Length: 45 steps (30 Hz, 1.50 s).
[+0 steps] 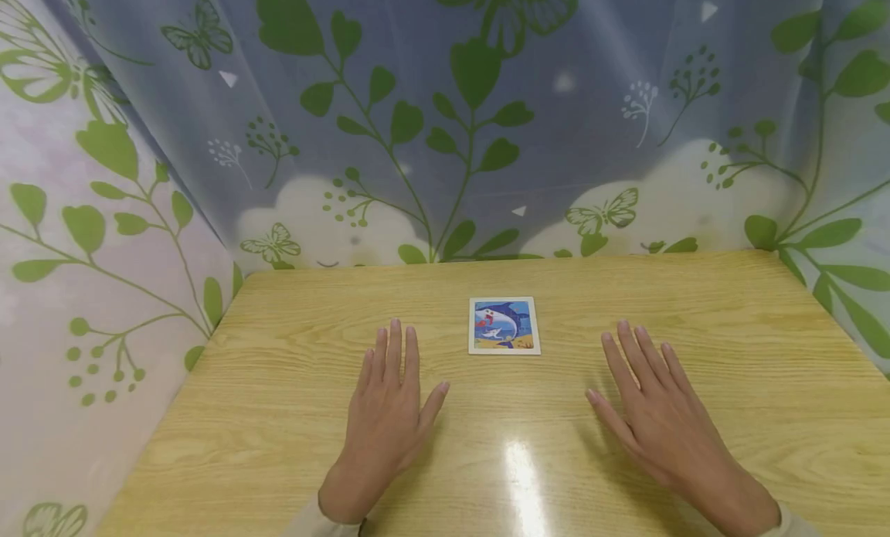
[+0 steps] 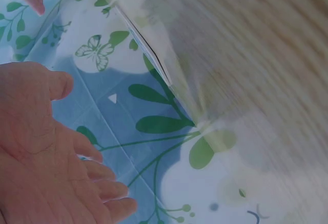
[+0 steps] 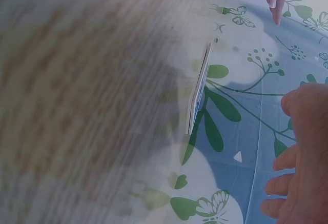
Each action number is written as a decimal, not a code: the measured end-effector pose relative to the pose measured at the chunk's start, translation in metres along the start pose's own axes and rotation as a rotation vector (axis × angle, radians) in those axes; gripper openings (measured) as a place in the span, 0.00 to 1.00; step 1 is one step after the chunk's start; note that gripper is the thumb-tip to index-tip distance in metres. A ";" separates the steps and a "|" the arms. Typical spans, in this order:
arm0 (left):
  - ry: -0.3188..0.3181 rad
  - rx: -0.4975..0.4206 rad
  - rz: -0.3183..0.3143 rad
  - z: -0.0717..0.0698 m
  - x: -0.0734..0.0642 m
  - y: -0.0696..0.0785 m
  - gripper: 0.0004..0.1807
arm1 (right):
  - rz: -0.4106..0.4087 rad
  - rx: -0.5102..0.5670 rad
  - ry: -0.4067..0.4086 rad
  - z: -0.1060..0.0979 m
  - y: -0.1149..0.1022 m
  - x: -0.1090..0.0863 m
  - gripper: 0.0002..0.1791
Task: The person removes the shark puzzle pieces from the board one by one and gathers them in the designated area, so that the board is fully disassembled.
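Note:
A small square picture puzzle [image 1: 504, 326] with a white border lies flat on the wooden table, showing a blue and white sea animal like a dolphin or whale. My left hand [image 1: 386, 413] is palm down to the left of it, fingers straight and thumb spread. To its right my right hand [image 1: 660, 421] is held the same way, fingers pointing forward. Neither hand touches the puzzle. From the left wrist, the puzzle [image 2: 146, 47] appears edge-on as a thin slab beyond the left palm [image 2: 46, 157]. In the right wrist view its edge [image 3: 199, 90] also shows, near the right hand [image 3: 305, 157].
The wood-grain table [image 1: 278, 367] reaches back to a blue curtain [image 1: 591, 120] printed with green leaves and butterflies. A pale leaf-patterned curtain [image 1: 69, 305] hangs along the left side. Light glares off the tabletop between the hands.

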<state>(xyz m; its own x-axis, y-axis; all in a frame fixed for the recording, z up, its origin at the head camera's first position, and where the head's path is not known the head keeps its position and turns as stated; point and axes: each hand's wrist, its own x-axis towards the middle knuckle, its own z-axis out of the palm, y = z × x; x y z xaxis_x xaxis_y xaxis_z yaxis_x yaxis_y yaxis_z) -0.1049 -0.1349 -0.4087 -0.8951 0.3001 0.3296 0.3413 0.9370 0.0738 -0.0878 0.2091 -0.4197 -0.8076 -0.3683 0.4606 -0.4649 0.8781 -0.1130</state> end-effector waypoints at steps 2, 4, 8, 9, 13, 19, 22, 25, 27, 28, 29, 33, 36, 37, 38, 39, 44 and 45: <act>-0.003 -0.001 -0.002 0.000 0.000 0.000 0.43 | 0.000 0.001 -0.003 0.000 0.000 0.000 0.40; -0.006 -0.004 -0.004 -0.001 0.000 0.000 0.43 | 0.001 0.004 -0.005 0.000 0.000 0.000 0.40; 0.002 -0.006 0.001 -0.001 0.000 0.000 0.43 | 0.003 0.004 -0.012 -0.001 0.000 0.000 0.40; 0.007 -0.004 0.005 -0.001 0.000 0.000 0.43 | 0.004 0.003 -0.012 -0.001 0.000 0.000 0.40; 0.024 -0.001 0.020 0.000 0.000 -0.001 0.43 | 0.006 0.003 -0.013 -0.001 0.000 -0.001 0.40; 0.021 0.000 0.031 0.001 0.000 -0.001 0.43 | 0.002 0.005 -0.007 0.001 0.000 -0.002 0.40; -0.003 0.005 0.029 0.001 0.000 -0.001 0.43 | 0.002 0.006 -0.008 0.001 0.000 -0.002 0.41; -0.046 -0.001 0.028 0.001 0.002 0.000 0.42 | 0.008 0.009 -0.021 0.001 0.000 -0.002 0.41; -0.080 -0.003 0.030 0.001 0.003 0.000 0.42 | 0.015 0.017 -0.034 0.002 0.000 -0.002 0.41; -0.097 -0.008 0.034 0.000 0.004 0.001 0.42 | 0.019 0.023 -0.042 0.002 0.000 -0.001 0.40; -0.113 -0.015 0.039 0.000 0.005 0.001 0.42 | 0.025 0.029 -0.052 0.002 0.000 -0.001 0.40; -0.170 -0.048 0.064 0.000 0.012 0.000 0.41 | 0.034 0.049 -0.076 0.005 0.001 0.002 0.40; -0.222 -0.076 0.078 0.002 0.019 -0.001 0.40 | 0.039 0.065 -0.100 0.006 0.002 0.004 0.40; -0.245 -0.083 0.079 0.003 0.021 -0.001 0.40 | 0.041 0.074 -0.112 0.007 0.002 0.006 0.40; -0.271 -0.091 0.078 0.004 0.024 -0.001 0.40 | 0.043 0.083 -0.125 0.008 0.002 0.007 0.40; -0.295 -0.097 0.078 0.005 0.027 0.000 0.40 | 0.048 0.094 -0.142 0.008 0.003 0.008 0.40; -0.407 -0.121 0.097 0.012 0.044 0.008 0.40 | 0.079 0.126 -0.220 0.009 0.004 0.013 0.40; -0.424 -0.124 0.105 0.014 0.047 0.011 0.40 | 0.085 0.130 -0.233 0.009 0.004 0.014 0.40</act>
<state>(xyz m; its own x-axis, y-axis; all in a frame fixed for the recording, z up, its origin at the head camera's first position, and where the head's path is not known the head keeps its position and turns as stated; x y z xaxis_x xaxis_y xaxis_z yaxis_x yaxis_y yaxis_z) -0.1473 -0.1079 -0.4056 -0.8833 0.4633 -0.0713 0.4452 0.8768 0.1816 -0.1044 0.2051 -0.4212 -0.9005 -0.3684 0.2309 -0.4222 0.8678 -0.2620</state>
